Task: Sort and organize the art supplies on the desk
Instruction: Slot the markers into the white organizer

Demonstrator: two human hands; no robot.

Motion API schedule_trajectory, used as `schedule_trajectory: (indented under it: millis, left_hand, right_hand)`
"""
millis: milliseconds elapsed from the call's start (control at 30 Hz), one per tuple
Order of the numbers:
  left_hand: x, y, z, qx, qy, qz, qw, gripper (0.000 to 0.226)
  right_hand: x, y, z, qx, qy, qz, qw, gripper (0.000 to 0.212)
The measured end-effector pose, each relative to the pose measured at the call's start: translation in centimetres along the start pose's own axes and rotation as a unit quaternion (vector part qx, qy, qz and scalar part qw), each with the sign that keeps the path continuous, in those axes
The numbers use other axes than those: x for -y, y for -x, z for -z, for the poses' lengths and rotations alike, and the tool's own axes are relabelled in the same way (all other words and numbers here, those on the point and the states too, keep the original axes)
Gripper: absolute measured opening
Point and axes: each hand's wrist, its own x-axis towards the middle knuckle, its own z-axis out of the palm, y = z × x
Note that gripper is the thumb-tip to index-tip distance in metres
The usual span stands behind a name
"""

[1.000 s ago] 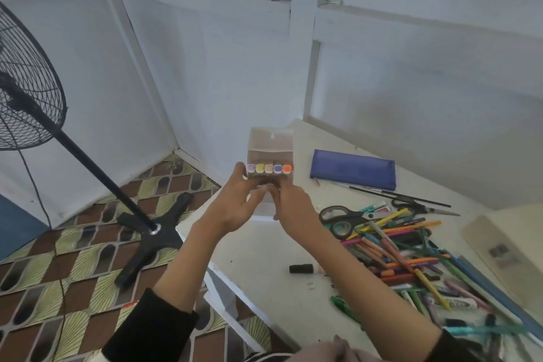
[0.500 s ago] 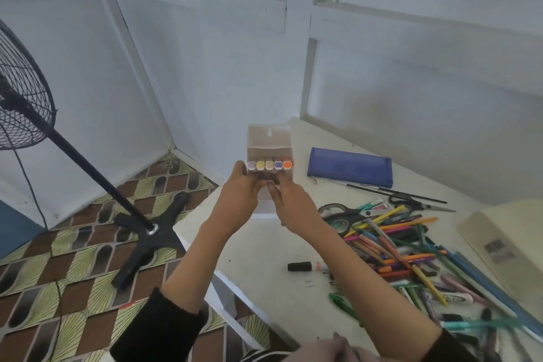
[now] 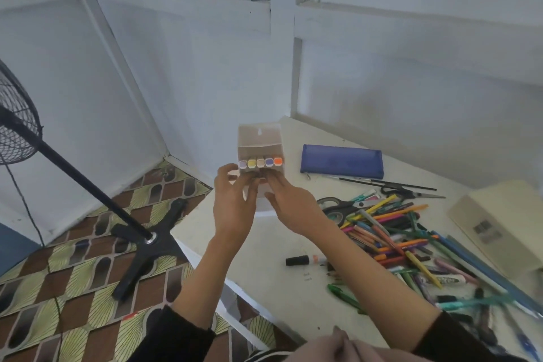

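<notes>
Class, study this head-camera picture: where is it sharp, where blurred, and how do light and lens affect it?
Head view: the marker box in the left hand and right hand is sharp; the pens at the lower right smear into blur; light is soft and even, no hard shadows or glare; the wide lens bows the wall batten.

One camera sits on the person's head. It looks forward and down, toward the corner of the pale blue painted walls. The left hand and right hand are close to it, mid-picture, holding up a clear plastic box of coloured markers. The view is wide: white desk top at lower right, brown and yellow patterned floor at lower left.
</notes>
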Motion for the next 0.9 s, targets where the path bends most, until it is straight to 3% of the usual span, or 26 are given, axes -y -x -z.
schedule_trajectory:
  millis: [133,233,367,500,567,667,900]
  left_hand:
    - [0.1,1.2,-0.8,-0.136,-0.007,-0.070,0.988,0.010]
    - [-0.4,2.1,-2.3,-0.127,0.031,-0.149,0.980,0.014]
    - [-2.1,3.1,-5.1,-0.010,0.064,-0.221,0.973,0.022]
    - [-4.2,3.0,-8.2,0.140,0.045,-0.260,0.954,0.027]
    - [-5.3,2.5,-9.9,0.228,0.012,-0.260,0.938,0.029]
    - [-6.9,1.2,-12.9,0.330,-0.067,-0.217,0.916,0.029]
    - [-9.4,-2.2,-19.1,0.406,-0.085,-0.108,0.904,0.024]
  right_hand:
    - [-2.2,2.8,0.5,-0.096,-0.003,0.095,0.991,0.049]
    - [-5.4,5.3,0.8,-0.164,-0.016,0.068,0.984,0.043]
    - [-10.3,8.1,2.4,-0.170,-0.021,-0.070,0.983,0.033]
    - [-14.8,9.6,5.1,-0.057,0.046,-0.237,0.969,0.027]
    - [-16.6,10.0,6.3,-0.027,0.060,-0.281,0.957,0.027]
    - [-18.3,9.5,7.3,-0.007,0.071,-0.292,0.954,0.027]
    - [-20.3,6.4,6.9,0.076,0.121,-0.262,0.954,0.025]
